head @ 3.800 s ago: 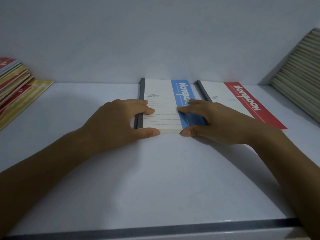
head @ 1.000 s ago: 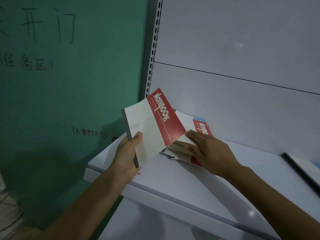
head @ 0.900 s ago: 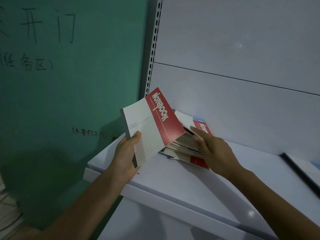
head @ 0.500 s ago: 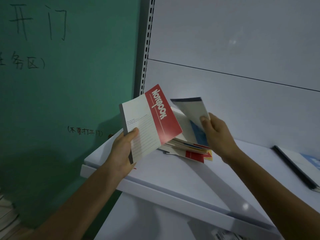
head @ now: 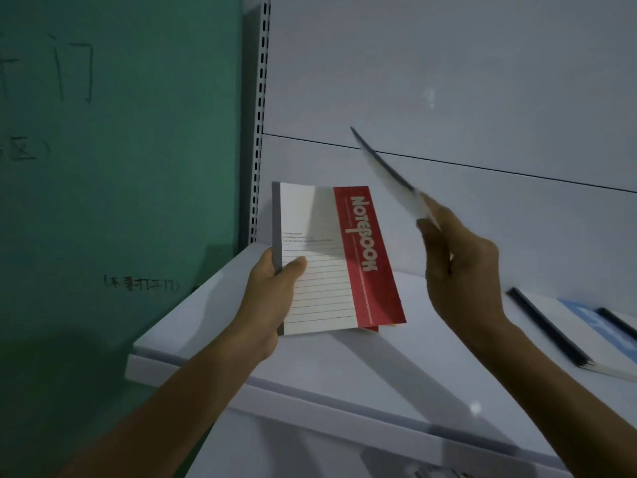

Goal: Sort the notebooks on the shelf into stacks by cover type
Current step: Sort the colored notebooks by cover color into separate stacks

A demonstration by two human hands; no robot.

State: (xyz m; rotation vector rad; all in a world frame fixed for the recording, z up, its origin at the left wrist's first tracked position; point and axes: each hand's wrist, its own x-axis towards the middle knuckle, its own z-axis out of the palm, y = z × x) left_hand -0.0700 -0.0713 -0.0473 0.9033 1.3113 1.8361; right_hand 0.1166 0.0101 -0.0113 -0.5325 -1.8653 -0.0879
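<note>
My left hand (head: 272, 298) grips a red-banded notebook (head: 337, 260) by its grey spine and holds it upright over the left end of the white shelf (head: 310, 370). It hides the unsorted pile behind it; only a red and yellow corner (head: 377, 327) peeks out below. My right hand (head: 462, 270) is raised to the right of it, pinching a second thin notebook (head: 389, 174) seen edge-on and blurred, tilted up to the left. Two sorted stacks lie at the shelf's right: a blue-banded notebook (head: 579, 326) and another dark-spined one (head: 617, 324) at the frame edge.
A green wall (head: 120, 167) with handwritten characters stands left of the shelf. A perforated metal upright (head: 260, 115) marks the shelf's left end, and a white back panel (head: 448, 98) rises behind. A lower shelf edge (head: 396, 470) shows below.
My right hand lifted a notebook off the pile and swung it up and to the right, now edge-on. My left hand turned the red-banded notebook more upright. 3.8 s ago both hands squared the blue stack.
</note>
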